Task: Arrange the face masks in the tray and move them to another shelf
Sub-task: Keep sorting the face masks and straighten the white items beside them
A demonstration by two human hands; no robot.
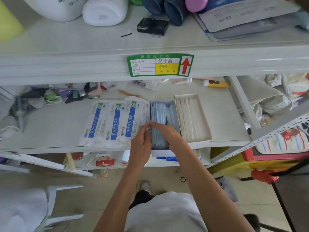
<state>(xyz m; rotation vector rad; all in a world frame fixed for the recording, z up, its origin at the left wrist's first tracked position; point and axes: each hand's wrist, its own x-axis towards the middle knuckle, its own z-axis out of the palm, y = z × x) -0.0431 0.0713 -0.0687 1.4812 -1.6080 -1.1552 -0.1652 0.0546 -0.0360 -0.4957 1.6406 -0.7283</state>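
Observation:
A narrow cardboard tray [161,152] of blue face masks [158,113] stands on the middle shelf, its front end at the shelf edge. My left hand [141,141] and my right hand [168,133] meet over the near part of the stack, and the fingers of both pinch the blue masks there. To the tray's right stands a white tray [207,129] of white masks [189,118]. Left of it lie three sealed mask packets [113,121] with blue stripes, side by side.
The middle shelf [50,128] carries loose clutter at the back left. An upper shelf [83,41] with a green price label [159,65] holds white bottles, a black box and papers. A lower shelf shows small boxes. A white stool [55,203] stands on the floor.

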